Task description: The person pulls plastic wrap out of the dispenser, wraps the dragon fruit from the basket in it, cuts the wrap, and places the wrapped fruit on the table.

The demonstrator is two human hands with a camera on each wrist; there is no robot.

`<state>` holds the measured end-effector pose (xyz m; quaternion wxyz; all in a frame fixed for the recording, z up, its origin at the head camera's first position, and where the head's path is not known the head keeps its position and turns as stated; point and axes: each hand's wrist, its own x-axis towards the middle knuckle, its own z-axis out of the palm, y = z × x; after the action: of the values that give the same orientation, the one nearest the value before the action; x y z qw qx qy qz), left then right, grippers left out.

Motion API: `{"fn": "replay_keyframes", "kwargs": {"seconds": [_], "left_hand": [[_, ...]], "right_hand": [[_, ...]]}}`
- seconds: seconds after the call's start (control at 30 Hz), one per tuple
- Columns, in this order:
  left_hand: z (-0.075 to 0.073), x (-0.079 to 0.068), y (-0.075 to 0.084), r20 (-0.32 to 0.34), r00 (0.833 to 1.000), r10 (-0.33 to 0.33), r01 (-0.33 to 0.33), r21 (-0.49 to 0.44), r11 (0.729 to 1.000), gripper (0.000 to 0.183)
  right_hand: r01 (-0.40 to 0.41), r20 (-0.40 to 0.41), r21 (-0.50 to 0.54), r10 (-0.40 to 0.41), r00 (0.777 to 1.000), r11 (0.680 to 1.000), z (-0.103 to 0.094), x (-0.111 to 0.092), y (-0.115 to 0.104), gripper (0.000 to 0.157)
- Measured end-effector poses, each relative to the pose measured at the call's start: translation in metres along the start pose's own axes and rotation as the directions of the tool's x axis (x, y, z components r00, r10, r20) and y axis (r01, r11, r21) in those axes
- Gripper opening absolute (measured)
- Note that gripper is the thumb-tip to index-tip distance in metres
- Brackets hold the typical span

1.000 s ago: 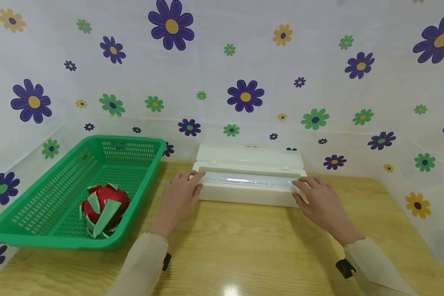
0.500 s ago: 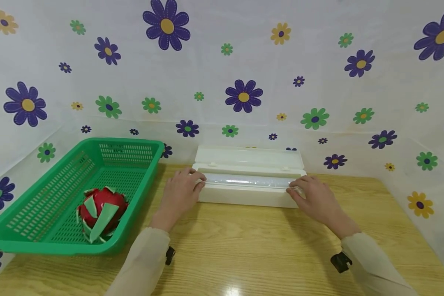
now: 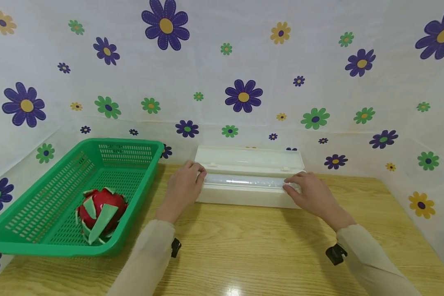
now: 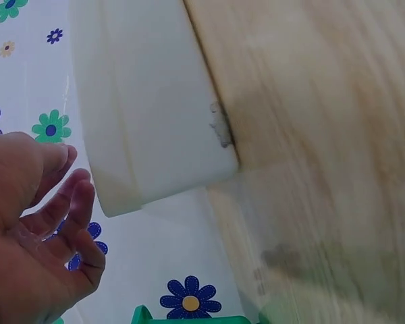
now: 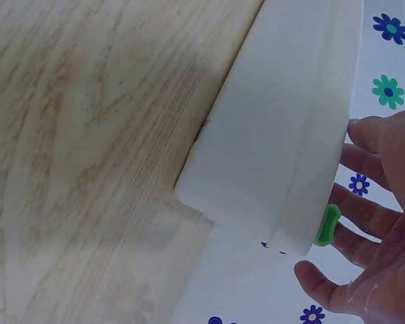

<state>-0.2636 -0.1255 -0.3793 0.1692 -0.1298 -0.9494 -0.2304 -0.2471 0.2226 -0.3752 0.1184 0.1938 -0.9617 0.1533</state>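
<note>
A long white cling film box stands on the table with its lid raised at the back. A glossy roll of cling film lies inside it. At the roll's left end, my left hand pinches the film between thumb and index finger; the left wrist view shows those fingertips together just beyond the box's rim. My right hand pinches film near the right end, thumb in front and index finger behind. A small green piece shows beside the box's end in the right wrist view.
A green plastic basket stands on the left and holds a red dragon fruit with green scales. The wooden table stretches in front of the box. A white flowered cloth hangs close behind.
My right hand has slid left along the roll from the box's right end. My left hand's fingers have drawn together and risen slightly. The box has stayed put.
</note>
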Motion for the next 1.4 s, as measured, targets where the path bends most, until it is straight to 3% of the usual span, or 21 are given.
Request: {"fn": "replay_keyframes", "kwargs": {"seconds": [0.27, 0.4, 0.5, 0.63, 0.73, 0.87, 1.1, 1.4], "left_hand": [[0.000, 0.013, 0.003, 0.097, 0.991, -0.095, 0.109, -0.156, 0.982, 0.025], [-0.001, 0.016, 0.004, 0.140, 0.975, -0.170, 0.203, -0.277, 0.939, 0.027], [-0.002, 0.016, 0.003, 0.146, 0.970, -0.195, 0.235, -0.352, 0.906, 0.026], [-0.003, 0.016, 0.002, 0.145, 0.974, -0.176, 0.219, -0.380, 0.899, 0.028], [-0.001, 0.016, 0.003, 0.143, 0.979, -0.144, 0.185, -0.327, 0.927, 0.034], [-0.001, 0.017, 0.006, 0.124, 0.986, -0.111, 0.139, -0.239, 0.961, 0.026], [0.000, 0.020, 0.007, 0.048, 0.996, -0.072, 0.079, -0.166, 0.983, 0.015], [0.001, 0.020, -0.003, 0.014, 0.999, 0.038, -0.034, -0.228, 0.973, 0.017]], "right_hand": [[-0.011, 0.068, -0.007, 0.012, 0.998, 1.000, -0.005, 0.008, -0.001, 0.024], [-0.026, 0.109, 0.005, 0.025, 0.994, 1.000, -0.008, 0.011, -0.003, 0.023], [-0.030, 0.123, 0.008, 0.028, 0.992, 1.000, -0.008, 0.012, -0.004, 0.022], [-0.039, 0.132, 0.012, 0.037, 0.991, 0.999, -0.009, 0.013, -0.004, 0.022], [-0.048, 0.138, 0.018, 0.045, 0.989, 0.999, -0.009, 0.013, -0.004, 0.023], [-0.053, 0.144, 0.028, 0.049, 0.988, 0.998, -0.010, 0.013, -0.004, 0.023], [-0.067, 0.154, 0.035, 0.061, 0.986, 0.997, -0.010, 0.013, -0.004, 0.024], [-0.063, 0.152, 0.029, 0.058, 0.987, 0.998, -0.011, 0.014, -0.004, 0.023]]}}
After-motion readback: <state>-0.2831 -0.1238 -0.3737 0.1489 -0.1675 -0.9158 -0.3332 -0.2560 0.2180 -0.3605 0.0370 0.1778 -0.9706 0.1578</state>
